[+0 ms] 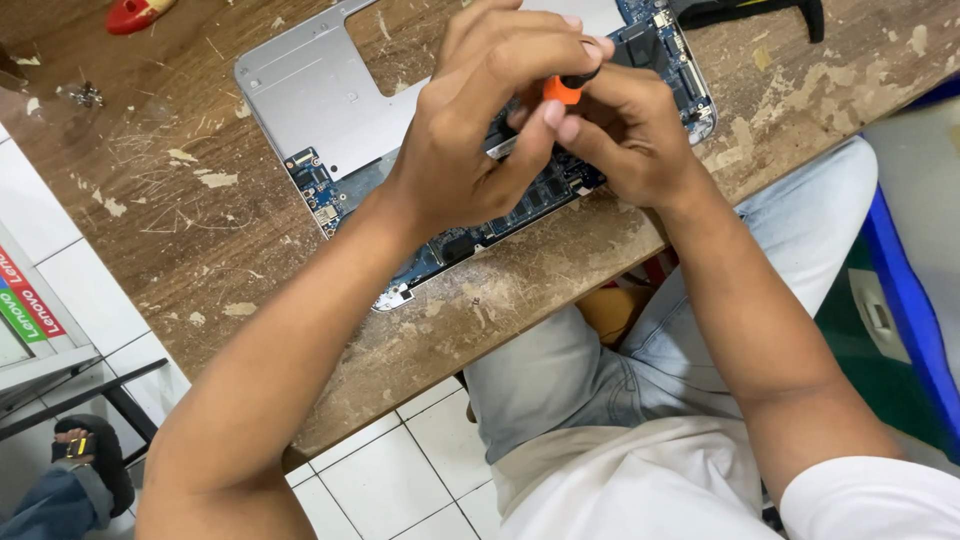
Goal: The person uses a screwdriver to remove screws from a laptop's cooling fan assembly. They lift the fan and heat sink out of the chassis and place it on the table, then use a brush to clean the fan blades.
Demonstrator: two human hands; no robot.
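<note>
Orange screwdriver handle [562,90] pinched between both hands' fingers [520,60], above laptop board [655,45]

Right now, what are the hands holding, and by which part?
A screwdriver, gripped by its orange-and-black handle between both hands, the left hand wrapped over the right hand. Its tip is hidden.
</note>
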